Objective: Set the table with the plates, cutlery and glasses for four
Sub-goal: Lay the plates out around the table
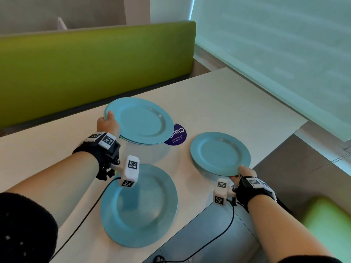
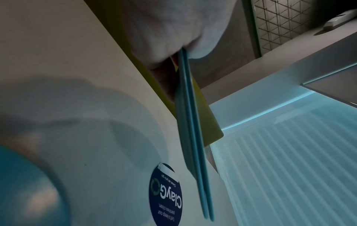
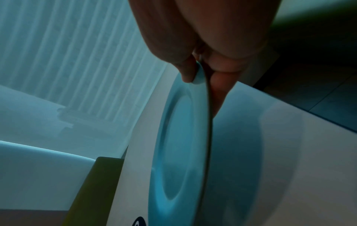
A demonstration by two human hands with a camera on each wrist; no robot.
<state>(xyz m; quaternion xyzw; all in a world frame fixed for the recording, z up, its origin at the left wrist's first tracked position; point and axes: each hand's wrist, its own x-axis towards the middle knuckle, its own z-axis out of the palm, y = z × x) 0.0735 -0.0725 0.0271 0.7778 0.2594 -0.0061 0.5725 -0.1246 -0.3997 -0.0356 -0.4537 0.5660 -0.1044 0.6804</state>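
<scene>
Four round, glossy teal plates appear before us, each with a broad flat rim and shallow centre. Our left hand (image 1: 108,123) keeps a narrow grip on the edge of a stack of two plates (image 1: 139,120), raised above the pale bench (image 1: 218,103) and partly covering a dark blue round sticker (image 1: 178,136). Our right hand (image 1: 244,173) pinches the near rim of a single plate (image 1: 220,153), thumb on top, just over the bench near its right edge. Another plate (image 1: 139,205) lies flat on the bench close to us. Green seating (image 1: 85,63) stands beyond.
</scene>
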